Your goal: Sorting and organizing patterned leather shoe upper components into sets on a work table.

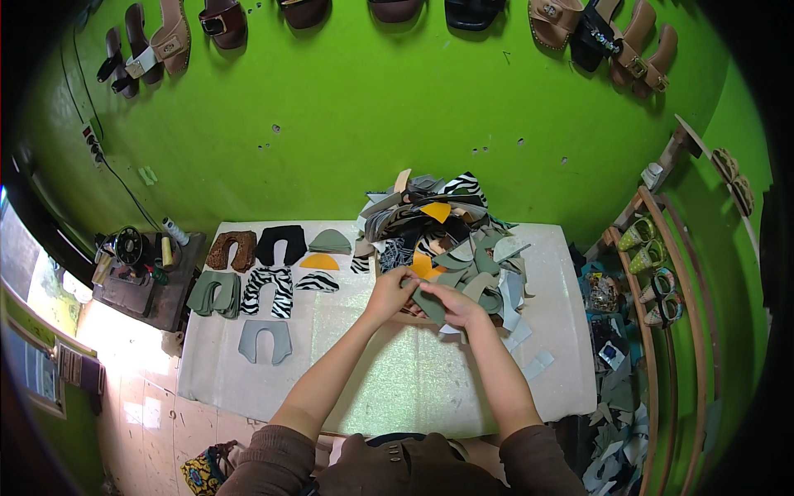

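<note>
Evidently two bare hands hold a green piece before a piled heap, with the clock dial centred on them.

Nearest, brown sleeves [277, 455] frame the forearms, and a patterned bag [203, 473] sits at eight o'clock, partly cut off by the sleeve. The right hand [461, 307] pinches the green piece [428, 306] between thumb and fingers, at the heap's near edge. The left hand [394, 294] meets its upper end, fingertips bunched; whether they pinch it I cannot tell, since the fingers overlap. Part of the piece is covered by the right hand.

At twelve o'clock rises the heap [397, 217] of cut pieces, its lower layers hidden; what supports it is hard to make out. Pale scraps [539, 364] lie at four o'clock. Around nine o'clock on the table [223, 376] are green U-shaped pieces [203, 296], stacked, and a zebra-striped one [267, 294]; an orange half-moon [320, 262] lies nearer.

Farther out, a rack [649, 364] with sandals stands at three o'clock. Highest, at twelve, black footwear [474, 14] on the green wall [372, 107] is cropped by the upper edge.
</note>
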A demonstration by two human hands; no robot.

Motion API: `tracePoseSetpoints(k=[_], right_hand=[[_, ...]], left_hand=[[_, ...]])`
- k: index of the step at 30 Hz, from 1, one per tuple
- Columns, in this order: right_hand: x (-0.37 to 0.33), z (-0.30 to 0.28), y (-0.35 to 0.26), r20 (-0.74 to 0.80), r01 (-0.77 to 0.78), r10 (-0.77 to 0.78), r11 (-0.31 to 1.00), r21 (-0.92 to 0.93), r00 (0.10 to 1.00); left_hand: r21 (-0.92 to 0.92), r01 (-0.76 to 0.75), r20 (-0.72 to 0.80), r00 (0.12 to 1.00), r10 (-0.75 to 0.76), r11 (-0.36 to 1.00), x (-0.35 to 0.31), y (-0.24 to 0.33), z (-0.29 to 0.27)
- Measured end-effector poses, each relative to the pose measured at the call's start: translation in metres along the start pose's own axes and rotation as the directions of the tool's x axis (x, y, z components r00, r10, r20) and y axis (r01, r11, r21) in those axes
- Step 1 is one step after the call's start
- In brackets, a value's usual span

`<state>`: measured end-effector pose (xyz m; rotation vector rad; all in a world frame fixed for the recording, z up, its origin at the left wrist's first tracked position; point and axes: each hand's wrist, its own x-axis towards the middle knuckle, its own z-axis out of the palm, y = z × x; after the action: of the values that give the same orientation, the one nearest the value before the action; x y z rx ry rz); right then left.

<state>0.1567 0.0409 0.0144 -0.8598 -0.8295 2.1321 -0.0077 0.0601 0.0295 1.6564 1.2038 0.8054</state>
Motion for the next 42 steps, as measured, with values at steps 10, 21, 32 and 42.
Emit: tracePoseSetpoints(k=[10,21,32,42], right_hand=[[0.000,0.001,0.004,-0.365,0.078,-0.231,0.918,-0.389,0.902],[0.005,-0.001,-0.010,0.095,-0.462,-0.896,-0.312,-0.830,0.433],[-0.009,0.000,-0.052,-0.303,0.388,-0.791,0.546,-0.743,0.532],[-0.012,0.022,-0.041,-0.121,0.216,-0.430,0.654,-0.725,0.895]], left_hand=[[-0.409,0.068,-0.112,0.986,-0.124,0.910,-0.002,-0.036,-0.019],[-0.601,0.160,-0.110,0.954,-0.279,0.783,-0.005,-0.030,-0.012],[-0.652,0.306,0.135,0.947,-0.291,0.694,-0.010,-0.027,-0.027],[-0.703,0.363,0.227,0.929,-0.292,0.612,-0.014,-0.030,-0.020]])
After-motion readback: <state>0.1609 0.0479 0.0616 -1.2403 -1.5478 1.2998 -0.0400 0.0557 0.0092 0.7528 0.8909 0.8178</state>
